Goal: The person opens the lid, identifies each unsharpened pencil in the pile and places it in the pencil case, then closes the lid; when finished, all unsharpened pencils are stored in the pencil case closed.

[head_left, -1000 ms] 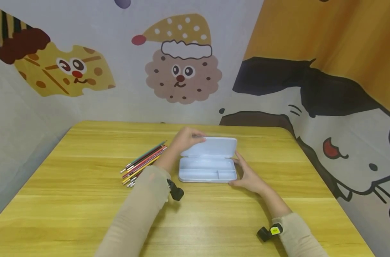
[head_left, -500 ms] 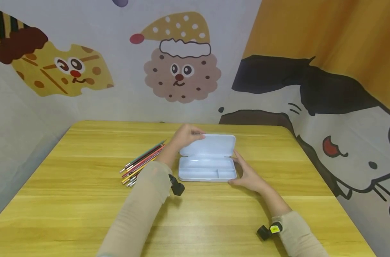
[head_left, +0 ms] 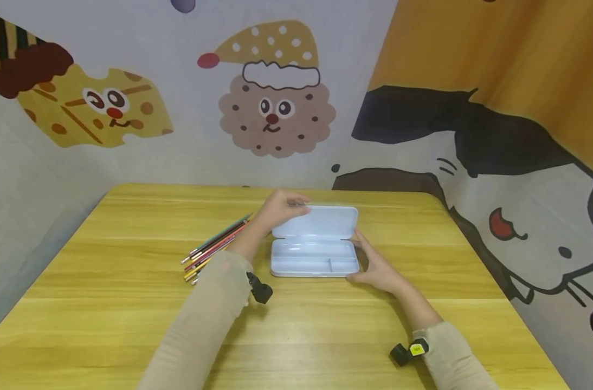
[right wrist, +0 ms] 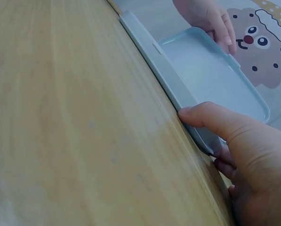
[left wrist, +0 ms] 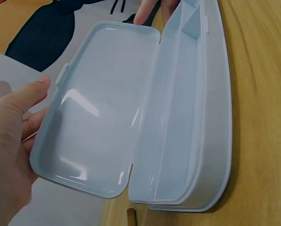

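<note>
A pale blue pencil case [head_left: 313, 257] stands on the table with its lid [left wrist: 93, 108] raised and leaning back. Its tray has three compartments, with nothing seen in them. My left hand [head_left: 279, 209] is at the lid's upper left edge. In the left wrist view its thumb stands off the rim, while the fingers reach partly behind the lid, loosely bent. My right hand [head_left: 376, 271] holds the case's right end, thumb [right wrist: 196, 115] at the front corner and fingers along the side and back.
Several pencils [head_left: 213, 246] lie in a loose bundle left of the case, partly hidden by my left forearm. The wooden table [head_left: 316, 336] ends at a patterned cloth [head_left: 179, 157] behind. A small black camera sits on each wrist.
The left hand has eased slightly left, and its thumb and fingers have loosened from the lid. The lid still stands up, and the right hand keeps its place.
</note>
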Demonstrator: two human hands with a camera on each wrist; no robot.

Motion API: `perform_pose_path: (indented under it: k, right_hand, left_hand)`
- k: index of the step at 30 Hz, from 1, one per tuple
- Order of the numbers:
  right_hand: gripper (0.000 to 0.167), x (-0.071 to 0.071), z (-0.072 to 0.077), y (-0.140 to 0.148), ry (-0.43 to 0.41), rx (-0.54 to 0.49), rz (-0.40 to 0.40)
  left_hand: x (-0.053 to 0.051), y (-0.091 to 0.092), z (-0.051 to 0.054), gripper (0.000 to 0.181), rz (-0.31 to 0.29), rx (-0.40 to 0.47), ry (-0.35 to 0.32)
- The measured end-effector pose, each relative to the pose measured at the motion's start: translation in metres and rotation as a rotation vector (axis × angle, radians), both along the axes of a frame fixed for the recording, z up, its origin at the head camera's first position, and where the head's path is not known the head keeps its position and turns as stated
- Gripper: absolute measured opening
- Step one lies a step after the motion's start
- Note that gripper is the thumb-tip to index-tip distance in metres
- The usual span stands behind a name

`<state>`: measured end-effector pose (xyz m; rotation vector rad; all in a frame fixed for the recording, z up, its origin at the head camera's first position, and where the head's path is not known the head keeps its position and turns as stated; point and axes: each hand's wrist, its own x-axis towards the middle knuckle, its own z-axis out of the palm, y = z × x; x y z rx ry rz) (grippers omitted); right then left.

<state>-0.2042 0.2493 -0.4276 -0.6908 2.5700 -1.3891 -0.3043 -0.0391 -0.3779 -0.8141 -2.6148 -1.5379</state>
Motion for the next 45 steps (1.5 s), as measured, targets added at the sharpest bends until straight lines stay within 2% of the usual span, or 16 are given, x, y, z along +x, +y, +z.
perform_pose_path:
  k: [6,11,17,20,23,28,30,34,35,41,45]
  right_hand:
    - [0.115,-0.001,-0.003,0.0,0.014,-0.001,0.011]
    - [0.115,0.0,-0.002,-0.001,0.01,0.011,-0.002]
    - [0.116,0.0,-0.002,-0.002,0.004,0.01,-0.002]
    - [0.116,0.0,-0.002,-0.002,0.006,0.013,-0.004]
    - [0.115,0.0,-0.002,-0.002,0.012,0.018,-0.002]
    - [0.115,0.0,-0.002,-0.002,0.011,0.017,-0.001]
    - [0.118,-0.005,-0.012,0.002,0.021,0.019,-0.002]
    - [0.121,-0.014,-0.029,0.01,0.045,0.032,-0.006]
    - [0.121,-0.014,-0.03,0.011,0.049,0.037,-0.008]
    - [0.115,-0.002,-0.004,0.0,0.025,0.008,0.0]
    - [0.116,-0.003,-0.007,0.002,0.028,0.004,0.001]
  left_hand:
    - [0.014,-0.007,0.007,0.032,0.039,0.084,0.005]
    - [0.029,-0.018,0.014,0.031,0.067,0.106,0.083]
    - [0.046,-0.038,0.015,0.031,0.106,0.122,0.143]
    - [0.052,-0.049,0.013,0.03,0.13,0.125,0.197]
    - [0.06,-0.062,0.011,0.03,0.153,0.135,0.216]
    - [0.073,-0.083,0.006,0.031,0.17,0.123,0.192]
    - [0.078,-0.09,0.003,0.032,0.175,0.112,0.184]
    - [0.085,-0.1,-0.001,0.029,0.169,0.105,0.221]
    - [0.087,-0.102,-0.002,0.027,0.166,0.102,0.23]
    - [0.096,-0.117,-0.012,0.022,0.158,0.031,0.226]
    - [0.102,-0.128,-0.022,0.025,0.151,-0.025,0.218]
